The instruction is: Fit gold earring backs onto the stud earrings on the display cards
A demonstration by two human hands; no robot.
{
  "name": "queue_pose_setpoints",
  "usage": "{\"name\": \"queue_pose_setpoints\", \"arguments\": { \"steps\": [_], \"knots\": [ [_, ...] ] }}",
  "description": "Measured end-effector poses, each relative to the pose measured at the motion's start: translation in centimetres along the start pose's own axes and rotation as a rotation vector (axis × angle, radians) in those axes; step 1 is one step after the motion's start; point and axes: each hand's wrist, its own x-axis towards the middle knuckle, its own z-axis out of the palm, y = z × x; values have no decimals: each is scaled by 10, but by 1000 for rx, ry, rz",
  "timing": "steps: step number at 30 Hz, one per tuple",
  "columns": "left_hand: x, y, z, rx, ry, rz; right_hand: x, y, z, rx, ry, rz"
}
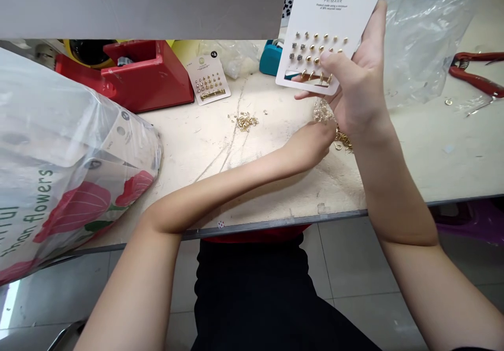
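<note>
My right hand point(356, 80) holds up a white Primark earring card point(326, 14) by its lower right side, with my thumb across the rows of gold and grey studs. My left hand point(311, 143) reaches in beneath it, its fingers pinching a small clear plastic packet point(323, 111). A tangle of gold earring pieces point(342, 140) lies under my right wrist. Further left on the table, a small heap of gold pieces point(247, 122) lies next to a second earring card point(208, 80).
A pale, scratched workbench point(189, 151) ends in a metal front edge. A large floral plastic bag point(71, 183) lies at the left, with a red tape dispenser point(149, 75) and teal object point(271, 59) behind. Red-handled pliers point(474, 72) and clear plastic sheeting point(425, 35) lie right.
</note>
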Motion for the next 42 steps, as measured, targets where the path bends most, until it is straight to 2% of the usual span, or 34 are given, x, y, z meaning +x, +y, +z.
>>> {"name": "queue_pose_setpoints", "arguments": {
  "steps": [1, 2, 4, 6, 9, 11, 13, 16, 24, 35, 39, 42],
  "knots": [
    [-12, 6, -12, 25, -65, -15, 1, 3, -1, -14, -5, -2],
    [-25, 10, -24, 12, -80, -16, 1, 5, -1, -12, -8, -11],
    [-50, 16, -51, -38, -5, 2, 2, 10, 1, 18, -5, -13],
    [-73, 14, -75, -97, 124, 4, 1, 13, 6, 54, -9, 38],
    [-95, 2, -102, -229, 409, -160, -6, 15, 17, 91, -57, 176],
    [-104, -7, -111, -361, 579, -258, -12, 17, 26, 118, -111, 224],
    [-108, -14, -114, -442, 688, -305, -18, 22, 34, 145, -154, 231],
    [-112, -19, -113, -378, 750, -311, -28, 28, 43, 160, -187, 225],
    [-119, -15, -104, -210, 769, -334, -44, 25, 56, 96, -215, 228],
    [-121, -14, -99, -64, 787, -308, -49, 30, 54, 47, -219, 157],
    [-122, -15, -97, -84, 802, -246, -52, 33, 55, 5, -259, 120],
    [-121, -18, -94, -123, 812, -174, -54, 37, 58, -6, -294, 24]
  ]
}}
